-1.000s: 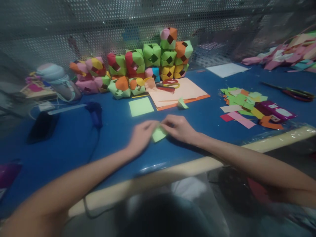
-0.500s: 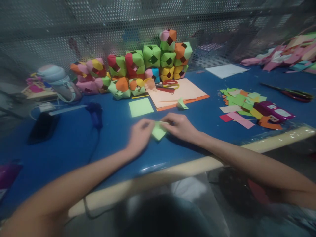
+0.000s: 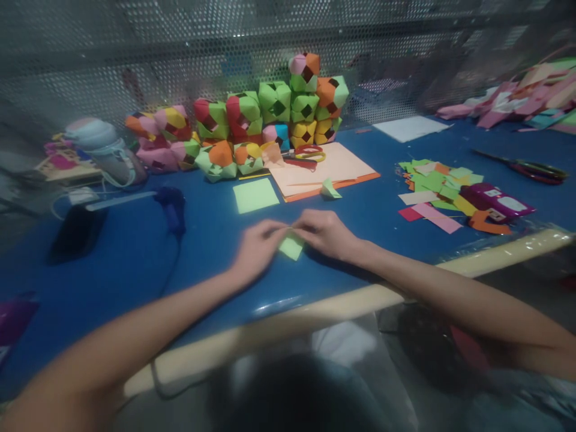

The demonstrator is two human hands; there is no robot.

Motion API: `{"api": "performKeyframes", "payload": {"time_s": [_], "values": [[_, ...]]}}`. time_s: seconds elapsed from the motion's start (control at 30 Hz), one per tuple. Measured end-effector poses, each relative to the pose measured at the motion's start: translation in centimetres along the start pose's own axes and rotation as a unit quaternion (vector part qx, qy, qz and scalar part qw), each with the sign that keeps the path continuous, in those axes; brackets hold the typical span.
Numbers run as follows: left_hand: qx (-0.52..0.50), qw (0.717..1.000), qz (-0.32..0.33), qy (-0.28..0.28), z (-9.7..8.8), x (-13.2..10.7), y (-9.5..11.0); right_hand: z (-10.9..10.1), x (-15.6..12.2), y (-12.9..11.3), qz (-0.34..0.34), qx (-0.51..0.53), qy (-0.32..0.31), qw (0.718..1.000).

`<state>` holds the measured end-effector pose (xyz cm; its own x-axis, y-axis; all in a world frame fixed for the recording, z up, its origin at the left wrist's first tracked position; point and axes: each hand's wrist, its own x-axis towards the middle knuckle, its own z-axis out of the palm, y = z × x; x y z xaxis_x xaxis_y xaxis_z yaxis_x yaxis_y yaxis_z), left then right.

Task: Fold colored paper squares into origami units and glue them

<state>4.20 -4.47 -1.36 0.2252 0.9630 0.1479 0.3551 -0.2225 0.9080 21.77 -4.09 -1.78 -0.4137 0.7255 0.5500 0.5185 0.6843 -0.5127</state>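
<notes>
A small piece of light green paper [image 3: 292, 248] sits just above or on the table [image 3: 216, 240], directly between the left hand [image 3: 258, 246] and the right hand [image 3: 328, 233]; whether it rests on the surface cannot be told. Neither hand is nearer: both are closed on it, fingertips pinching its far edge almost together, while the free part extends toward the person with one corner aimed at the near edge of the table. What shows is roughly square, so no clear long axis can be read. The fingers cover its far side, hiding any fold there, and the left hand is slightly blurred, its exact grip hard to make out. Just beyond the left hand lies a flat green square sheet [image 3: 255, 195]; beyond the right, a folded green piece [image 3: 331, 189] stands by the peach sheets [image 3: 346, 161], on which scissors [image 3: 303, 157] lie. Farther back are stacked paper balls [image 3: 275, 101], some partly hidden by others. A purple packet [image 3: 18, 321] at far left is cut off by the frame.
</notes>
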Motion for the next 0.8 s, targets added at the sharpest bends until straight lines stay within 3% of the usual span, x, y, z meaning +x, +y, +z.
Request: {"api": "performKeyframes", "payload": {"time_s": [0.17,0.3,0.43,0.6,0.8], "values": [[-0.001,0.999,0.002,0.034,-0.05,-0.04,0.15,-0.53,0.24,-0.30,0.033,0.017,0.014,0.999],[-0.014,1.000,-0.001,0.012,-0.03,-0.06,0.06,-0.65,0.26,-0.44,0.016,0.020,0.009,1.000],[-0.019,1.000,-0.002,0.023,0.02,-0.07,-0.15,-0.49,0.33,-0.48,0.050,0.032,0.029,0.998],[-0.032,0.999,-0.015,0.007,0.23,-0.06,-0.22,-0.36,0.36,-0.70,0.021,0.028,0.042,0.998],[-0.035,0.998,-0.025,0.056,0.37,-0.04,0.02,-0.03,0.38,-0.96,0.082,0.021,0.003,0.996]]}}
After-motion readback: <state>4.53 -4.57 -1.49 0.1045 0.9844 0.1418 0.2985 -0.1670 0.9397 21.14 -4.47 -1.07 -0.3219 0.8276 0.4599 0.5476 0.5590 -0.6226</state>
